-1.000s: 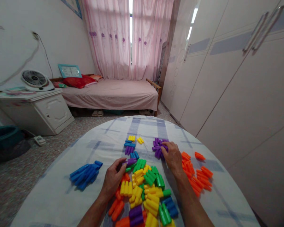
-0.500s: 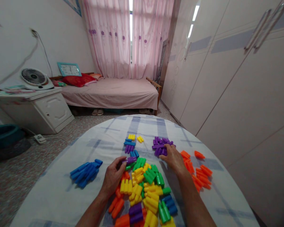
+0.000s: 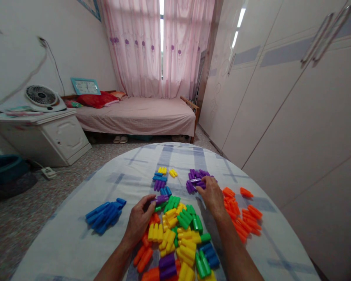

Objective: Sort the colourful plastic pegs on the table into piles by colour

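In the head view, my left hand (image 3: 140,216) is closed, thumb and forefinger pinching a purple building block (image 3: 162,199) at the far left edge of a mixed heap. That heap holds yellow blocks (image 3: 155,232), green blocks (image 3: 185,219) and orange blocks (image 3: 144,260), with some blue and purple among them. My right hand (image 3: 213,197) reaches to a pile of purple blocks (image 3: 194,186), its thumb and fingers bent around one at the near right side. The palm hides part of that pile. Just beyond the heap are small yellow, blue and purple blocks (image 3: 159,185).
Blue blocks (image 3: 105,215) form a pile at the left of the round table with a checked cloth (image 3: 128,168). Orange blocks (image 3: 245,220) lie to the right of my right forearm. A bed (image 3: 143,115) stands behind the table, and a wardrobe (image 3: 295,117) lines the right side.
My right hand has shifted slightly, its thumb drawing closer to the fingers at the purple pile, where the near blocks moved a little left. My left hand stays on its purple block.
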Motion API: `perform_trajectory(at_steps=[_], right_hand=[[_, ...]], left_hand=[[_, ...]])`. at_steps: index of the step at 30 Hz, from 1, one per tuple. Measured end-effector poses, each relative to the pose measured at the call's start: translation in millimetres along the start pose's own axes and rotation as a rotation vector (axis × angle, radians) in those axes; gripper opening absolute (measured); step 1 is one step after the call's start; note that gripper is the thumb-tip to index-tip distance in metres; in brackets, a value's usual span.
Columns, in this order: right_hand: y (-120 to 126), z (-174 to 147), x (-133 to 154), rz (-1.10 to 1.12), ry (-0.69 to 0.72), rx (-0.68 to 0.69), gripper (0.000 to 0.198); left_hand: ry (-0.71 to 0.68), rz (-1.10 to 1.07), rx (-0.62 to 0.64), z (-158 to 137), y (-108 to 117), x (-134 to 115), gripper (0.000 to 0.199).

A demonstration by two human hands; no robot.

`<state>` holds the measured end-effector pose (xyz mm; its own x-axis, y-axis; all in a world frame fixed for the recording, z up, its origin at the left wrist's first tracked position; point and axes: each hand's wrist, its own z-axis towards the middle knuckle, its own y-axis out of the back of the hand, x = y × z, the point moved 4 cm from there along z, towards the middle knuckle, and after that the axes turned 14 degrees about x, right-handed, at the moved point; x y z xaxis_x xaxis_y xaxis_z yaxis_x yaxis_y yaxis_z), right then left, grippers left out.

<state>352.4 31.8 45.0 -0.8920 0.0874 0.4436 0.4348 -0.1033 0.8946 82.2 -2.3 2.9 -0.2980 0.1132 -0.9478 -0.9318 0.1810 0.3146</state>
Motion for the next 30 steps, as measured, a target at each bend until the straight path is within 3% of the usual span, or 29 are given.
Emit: perform_trajectory(at_steps=[3,6,12,15,22,30], right_hand=[[-7,-2,9,0.067,0.066,0.227,0.013],[-19,-3,16,0.132,0.157,0.38,0.013],[-28,2,11,0.196,0.173,0.289,0.029],[-22,1,12,0.209,0.176,0.279,0.025],[-29,-6,30,0.435,0.303,0.427,0.028],[-39,2,18,0.578,0.262,0.304,0.043]], left_hand=[[0.009,-0.002,0.005,1,-1,2,0.036],[0.006,0.013,0.0,1,0,2,0.036],[0.014,0.018,0.007,1,1,2,0.037],[0.016,0.02,0.004,1,1,1,0.037],[0.016,0.009,0.007,0,1,0,0.037],[0.008,0.014,0.016,1,0,3,0.035]])
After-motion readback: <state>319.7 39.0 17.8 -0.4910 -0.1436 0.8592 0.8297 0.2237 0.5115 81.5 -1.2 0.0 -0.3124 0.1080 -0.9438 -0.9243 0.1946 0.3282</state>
